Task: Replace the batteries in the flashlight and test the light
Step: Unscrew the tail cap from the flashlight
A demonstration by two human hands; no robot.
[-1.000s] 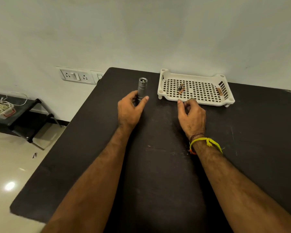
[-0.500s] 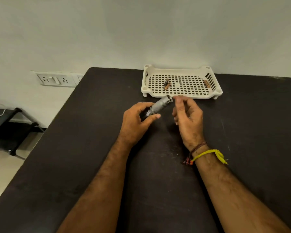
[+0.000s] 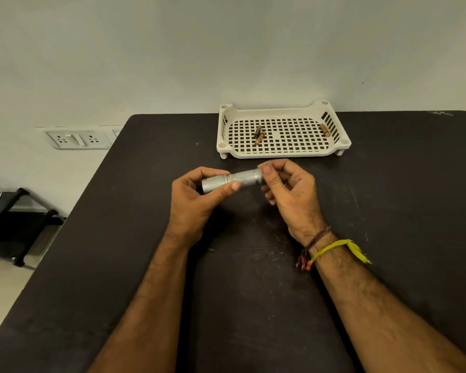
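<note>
On the black table at frame centre, we hold the flashlight level. Our left hand curls round one end; our right hand pinches the other. The batteries lie in the white tray above.

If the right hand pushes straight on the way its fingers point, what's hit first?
Right hand points left along the flashlight. It would likely meet the left hand gripping the other end; depth looks matched.
</note>
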